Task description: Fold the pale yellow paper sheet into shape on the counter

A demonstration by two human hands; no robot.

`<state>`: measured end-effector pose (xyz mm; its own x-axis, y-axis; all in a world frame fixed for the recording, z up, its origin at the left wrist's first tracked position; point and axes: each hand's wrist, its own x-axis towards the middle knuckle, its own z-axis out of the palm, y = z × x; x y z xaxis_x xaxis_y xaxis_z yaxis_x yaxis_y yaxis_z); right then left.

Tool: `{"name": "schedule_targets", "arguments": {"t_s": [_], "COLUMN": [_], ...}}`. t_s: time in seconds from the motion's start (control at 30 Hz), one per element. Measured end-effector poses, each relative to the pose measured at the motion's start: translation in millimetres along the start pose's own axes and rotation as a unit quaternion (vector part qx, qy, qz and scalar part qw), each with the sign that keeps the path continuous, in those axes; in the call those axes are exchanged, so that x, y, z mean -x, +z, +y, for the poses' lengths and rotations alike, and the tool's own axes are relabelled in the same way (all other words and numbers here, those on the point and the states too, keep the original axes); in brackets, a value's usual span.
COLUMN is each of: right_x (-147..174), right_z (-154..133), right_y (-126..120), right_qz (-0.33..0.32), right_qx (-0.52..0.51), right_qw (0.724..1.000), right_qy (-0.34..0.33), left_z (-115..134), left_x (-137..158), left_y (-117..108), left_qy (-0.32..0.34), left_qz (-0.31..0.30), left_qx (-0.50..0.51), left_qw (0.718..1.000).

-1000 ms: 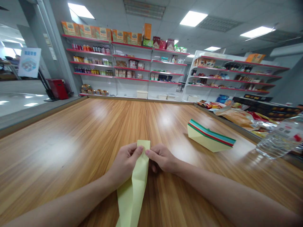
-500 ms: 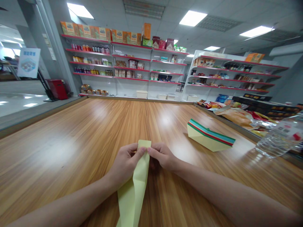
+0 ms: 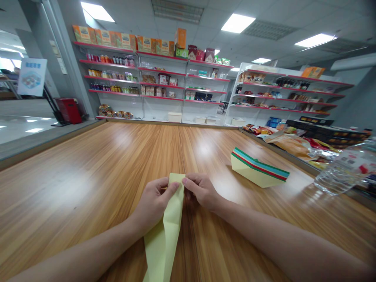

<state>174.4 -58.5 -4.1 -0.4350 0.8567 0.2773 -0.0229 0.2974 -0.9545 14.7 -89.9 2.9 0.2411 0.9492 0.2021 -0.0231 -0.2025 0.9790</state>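
Note:
A pale yellow sheet of folded paper (image 3: pixel 171 231) runs from between my hands down past the lower edge of the view, with a lengthwise crease and a narrow flat top end. My left hand (image 3: pixel 155 199) pinches it from the left, thumb on its face and fingers behind. At the upper right edge, my right hand (image 3: pixel 201 191) grips the paper between thumb and curled fingers. To the right, apart from both hands, a folded paper boat (image 3: pixel 258 170) stands on the wooden table (image 3: pixel 117 168); its body is pale yellow with green, blue, white and red stripes along the top.
A clear plastic bottle (image 3: pixel 337 172) lies tilted at the right. Snack packets (image 3: pixel 290 144) and dark boxes (image 3: pixel 331 131) crowd the right edge. Beyond the table stand stocked shelves (image 3: pixel 161 84). A red box (image 3: pixel 69 110) and a sign (image 3: pixel 32 77) are at the left.
The right thumb has shifted slightly up along the paper's edge. Both hands still hold the paper, and the whole view has moved a little.

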Motion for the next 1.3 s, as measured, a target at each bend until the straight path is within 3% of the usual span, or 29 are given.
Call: {"name": "schedule_targets", "arguments": {"t_s": [0.17, 0.4, 0.73, 0.9, 1.1, 1.3], "right_x": [-2.1, 1.2, 2.4, 3.7, 4.3, 3.8], "right_z": [-2.7, -0.3, 2.0, 0.1, 1.8, 0.4], "right_y": [-2.0, -3.7, -4.6, -2.4, 0.7, 3.1], "right_qz": [-0.005, -0.101, -0.12, -0.116, -0.058, -0.026], "right_qx": [-0.034, 0.005, -0.004, -0.003, -0.006, -0.005], "right_qw": [0.998, 0.994, 0.989, 0.99, 0.998, 0.997], "right_qy": [0.044, 0.047, 0.081, 0.085, 0.026, 0.071], "left_z": [1.7, -3.6, -4.7, -5.2, -1.9, -2.1], "left_x": [0.7, -1.8, 0.8, -0.8, -0.7, 0.1], "left_y": [0.6, -1.0, -2.9, -2.9, -2.3, -0.2], "left_qy": [0.0, -0.004, 0.0, 0.001, -0.001, 0.01], "left_qz": [-0.014, 0.021, 0.014, 0.019, -0.013, -0.022], "left_qx": [-0.004, -0.015, -0.026, -0.023, 0.014, 0.002], "left_qw": [1.0, 1.0, 1.0, 1.0, 1.0, 1.0]}}
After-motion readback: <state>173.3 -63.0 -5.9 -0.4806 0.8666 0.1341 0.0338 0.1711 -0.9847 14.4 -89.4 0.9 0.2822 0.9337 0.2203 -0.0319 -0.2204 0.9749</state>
